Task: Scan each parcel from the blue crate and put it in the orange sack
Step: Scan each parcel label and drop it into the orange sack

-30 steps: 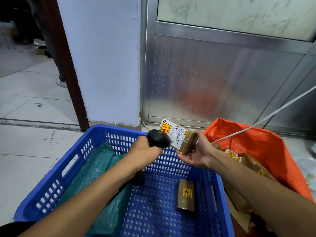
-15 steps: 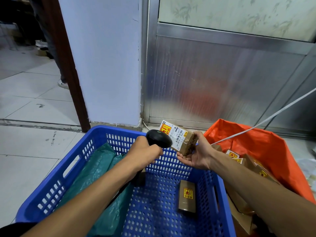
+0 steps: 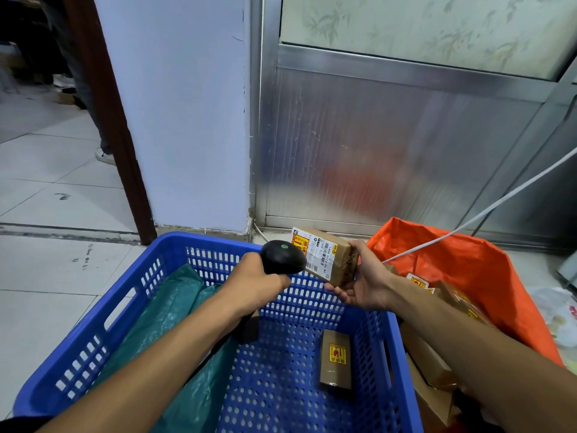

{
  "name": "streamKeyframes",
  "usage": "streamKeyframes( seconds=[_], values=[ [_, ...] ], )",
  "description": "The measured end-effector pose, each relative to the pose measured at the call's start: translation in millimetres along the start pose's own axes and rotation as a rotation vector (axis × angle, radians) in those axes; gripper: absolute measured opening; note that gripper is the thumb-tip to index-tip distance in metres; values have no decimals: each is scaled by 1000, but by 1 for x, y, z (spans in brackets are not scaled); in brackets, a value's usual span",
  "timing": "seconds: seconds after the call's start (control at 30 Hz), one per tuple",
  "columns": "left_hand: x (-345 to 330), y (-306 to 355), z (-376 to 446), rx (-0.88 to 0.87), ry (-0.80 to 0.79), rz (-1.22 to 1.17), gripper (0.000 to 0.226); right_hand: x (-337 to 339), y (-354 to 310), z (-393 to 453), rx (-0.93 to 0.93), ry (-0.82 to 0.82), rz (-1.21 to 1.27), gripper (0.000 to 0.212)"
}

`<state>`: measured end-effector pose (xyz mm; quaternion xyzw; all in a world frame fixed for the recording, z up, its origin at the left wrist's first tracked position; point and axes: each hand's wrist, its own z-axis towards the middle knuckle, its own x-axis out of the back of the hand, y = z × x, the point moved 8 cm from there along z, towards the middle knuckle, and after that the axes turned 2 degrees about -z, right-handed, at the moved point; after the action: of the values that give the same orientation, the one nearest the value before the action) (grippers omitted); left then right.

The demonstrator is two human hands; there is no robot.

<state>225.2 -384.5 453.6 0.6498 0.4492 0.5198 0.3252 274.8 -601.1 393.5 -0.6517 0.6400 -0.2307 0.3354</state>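
Holding the parcel (image 3: 327,256) in curled right-hand fingers (image 3: 335,290), left hand (image 3: 253,285) wraps the scanner (image 3: 282,257) just beside its label.

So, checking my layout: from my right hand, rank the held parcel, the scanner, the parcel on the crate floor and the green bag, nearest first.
1. Held parcel, in the right hand.
2. Scanner, just left.
3. Crate-floor parcel, below.
4. Green bag, crate's left side.

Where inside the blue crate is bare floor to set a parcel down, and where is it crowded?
Bare mesh floor lies between the green plastic bag and the small taped parcel. The crate's left side is covered by the bag.
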Motion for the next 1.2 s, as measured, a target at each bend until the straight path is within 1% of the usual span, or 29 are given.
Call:
streamKeyframes(
  seconds=[0.1,0.2,0.37,0.47,0.53,0.6,0.77,0.93,1.0,1.13,1.17,1.2],
  values=[
    [0,0,0,1,4,11,16,14,-2,-3,25,28,-36,74],
    [-1,-1,0,7,8,24,16,32,-6,-3,61,79,-27,68],
    [-3,2,-2,12,4,41,12,69,-22,-13,173,225,-41,42],
    [-4,3,-3,14,10,65,9,92,-27,-21,188,289,-67,35],
    [-6,3,-2,16,10,73,8,111,-30,-26,202,346,-93,34],
    [-9,2,-1,17,5,79,9,135,-33,-34,232,427,-110,38],
    [-15,2,0,18,-4,103,9,193,-30,-52,355,644,-106,41],
    [-22,5,-3,3,-14,115,6,232,-19,-59,388,750,-73,37],
    [-24,5,-3,7,-13,122,6,245,-15,-60,380,803,-64,45],
    [-29,6,-3,7,-13,143,7,306,-1,-46,366,1005,-55,82],
    [-30,7,-3,7,-14,147,7,318,4,-45,336,1047,-41,86],
    [-31,7,-3,6,-13,152,7,319,7,-51,317,1083,-29,86]
  ],
)
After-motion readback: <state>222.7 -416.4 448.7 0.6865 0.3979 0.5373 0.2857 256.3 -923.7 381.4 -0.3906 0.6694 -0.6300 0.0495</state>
